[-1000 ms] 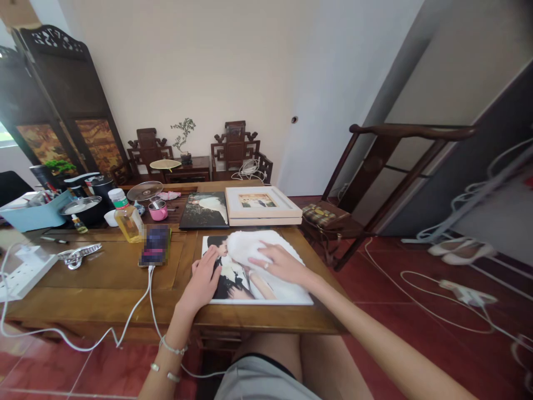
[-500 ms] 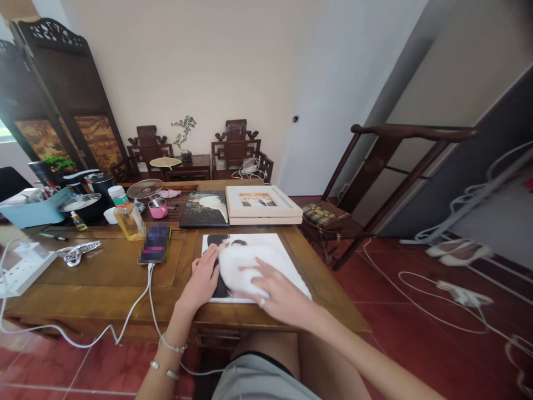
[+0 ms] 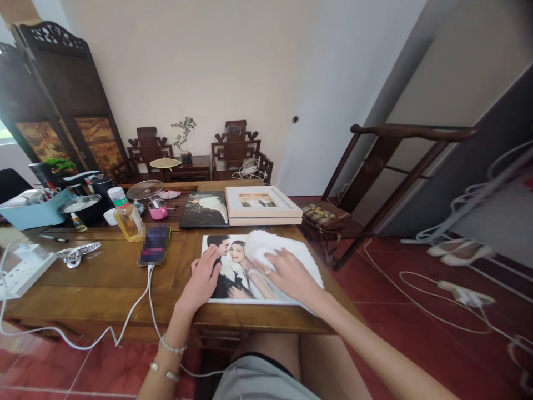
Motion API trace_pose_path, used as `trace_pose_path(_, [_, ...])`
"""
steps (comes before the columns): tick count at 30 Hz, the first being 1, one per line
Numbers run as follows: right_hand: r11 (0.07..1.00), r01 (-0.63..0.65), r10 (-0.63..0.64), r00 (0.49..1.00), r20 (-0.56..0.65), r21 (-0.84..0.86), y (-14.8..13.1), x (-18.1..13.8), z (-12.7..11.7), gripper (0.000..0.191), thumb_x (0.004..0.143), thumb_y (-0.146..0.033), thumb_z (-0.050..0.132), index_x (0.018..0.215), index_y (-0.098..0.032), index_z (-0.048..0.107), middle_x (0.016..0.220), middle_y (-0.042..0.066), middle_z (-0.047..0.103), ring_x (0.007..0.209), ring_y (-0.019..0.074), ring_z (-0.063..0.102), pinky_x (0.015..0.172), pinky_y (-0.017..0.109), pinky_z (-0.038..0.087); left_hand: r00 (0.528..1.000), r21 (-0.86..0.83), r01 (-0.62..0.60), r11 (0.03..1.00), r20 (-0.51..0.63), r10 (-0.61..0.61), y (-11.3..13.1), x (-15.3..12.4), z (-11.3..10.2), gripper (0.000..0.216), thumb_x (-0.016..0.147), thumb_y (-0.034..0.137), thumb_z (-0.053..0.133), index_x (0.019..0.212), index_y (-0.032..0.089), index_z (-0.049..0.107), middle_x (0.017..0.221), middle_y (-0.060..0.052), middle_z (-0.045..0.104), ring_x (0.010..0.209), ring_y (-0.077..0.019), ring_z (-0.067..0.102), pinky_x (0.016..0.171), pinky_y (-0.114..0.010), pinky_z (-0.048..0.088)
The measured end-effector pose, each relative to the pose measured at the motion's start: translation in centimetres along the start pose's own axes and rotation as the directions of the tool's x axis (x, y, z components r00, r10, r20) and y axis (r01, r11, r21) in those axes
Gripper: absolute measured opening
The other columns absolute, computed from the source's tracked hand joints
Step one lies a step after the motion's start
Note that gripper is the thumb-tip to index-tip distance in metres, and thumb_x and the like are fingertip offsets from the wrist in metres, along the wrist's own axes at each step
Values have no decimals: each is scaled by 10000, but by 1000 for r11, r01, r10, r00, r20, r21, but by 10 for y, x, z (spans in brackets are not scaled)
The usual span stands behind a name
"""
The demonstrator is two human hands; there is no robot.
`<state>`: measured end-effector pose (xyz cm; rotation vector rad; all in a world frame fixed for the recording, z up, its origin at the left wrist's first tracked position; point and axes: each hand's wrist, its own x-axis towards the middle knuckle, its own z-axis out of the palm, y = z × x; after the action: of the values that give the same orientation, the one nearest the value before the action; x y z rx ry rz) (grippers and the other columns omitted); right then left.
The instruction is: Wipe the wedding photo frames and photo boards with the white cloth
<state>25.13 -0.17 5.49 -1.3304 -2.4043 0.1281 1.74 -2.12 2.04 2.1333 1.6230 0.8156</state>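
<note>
A photo panel with a white border, printed with a couple, lies flat near the front edge of the wooden table. My left hand rests on its left side, fingers stretched out and pressing down, holding nothing. A fluffy white cloth covers the panel's right part and reaches past its right edge. On that cloth lies my right hand, fingers bent and gripping it against the panel. Part of the cloth is hidden under the hand.
Behind the panel lie a dark photo album and stacked white frames. To the left are a phone on a white cable, a bottle, a pink cup and a power strip. A wooden chair stands right.
My right hand has slid the white cloth to the right across the panel, uncovering the printed couple in the middle. My left hand has stayed in place.
</note>
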Motion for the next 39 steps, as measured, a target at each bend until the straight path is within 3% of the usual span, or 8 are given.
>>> trace_pose_path(4, [977,185,-187,982,10,104,-33,14,7,229,910,-239,454,835,-171,659,922,90,686,961,251,593,971,435,331,997,-144,1,990,-76,-12,-1,3,-1,433,957,348,304,1346,208,435,1467,-90,379,1378,-200,308,1127,-427,239])
trace_pose_path(9, [861,366,-420,903,87,353,-62,-12,-7,235,922,-288,472,791,-204,649,961,50,695,1031,210,594,1103,415,214,982,-236,-56,970,-187,11,1,2,-4,481,967,391,257,1336,152,452,1440,-87,423,1354,-168,352,1148,-344,238])
trace_pose_path(12, [872,275,-361,920,152,405,-52,-30,-17,275,928,-355,450,818,-230,668,956,40,703,1083,234,583,1085,399,265,994,-152,-27,988,-112,10,2,1,-2,471,967,369,263,1359,159,419,1450,-92,406,1365,-170,333,1144,-368,236])
trace_pose_path(17, [925,41,-112,979,168,378,-2,-42,-18,375,908,-464,419,813,-210,677,1005,85,692,1242,325,448,963,412,386,998,0,-54,999,-33,54,3,-1,-1,428,959,309,316,1376,239,386,1475,-79,363,1377,-194,309,1106,-433,265])
trace_pose_path(24, [922,-84,132,986,-103,379,48,-9,-4,440,901,-519,353,585,-227,442,667,40,604,723,241,569,724,332,424,996,52,-78,996,-31,80,6,-3,-3,403,945,251,344,1329,242,463,1456,-87,393,1359,-207,345,1069,-432,313])
trace_pose_path(28, [906,-36,84,992,-97,422,40,31,1,425,888,-514,370,587,-219,429,633,27,579,679,219,536,708,331,405,997,80,-73,994,-12,74,7,-1,-4,367,939,233,352,1249,233,548,1438,-84,421,1357,-209,349,1056,-433,328])
trace_pose_path(33, [864,34,-36,999,-6,502,-1,78,16,403,904,-449,380,648,-191,553,694,27,644,635,186,579,642,298,438,997,85,-73,994,-17,75,7,0,-4,366,939,235,353,1242,223,557,1425,-89,436,1358,-210,347,1065,-439,322])
trace_pose_path(39, [833,52,-73,997,16,551,-31,99,32,358,881,-431,440,693,-189,625,657,21,659,593,173,596,592,266,455,994,76,-99,992,-35,102,1,2,-2,357,936,251,366,1228,240,571,1396,-76,480,1337,-212,383,1078,-442,320])
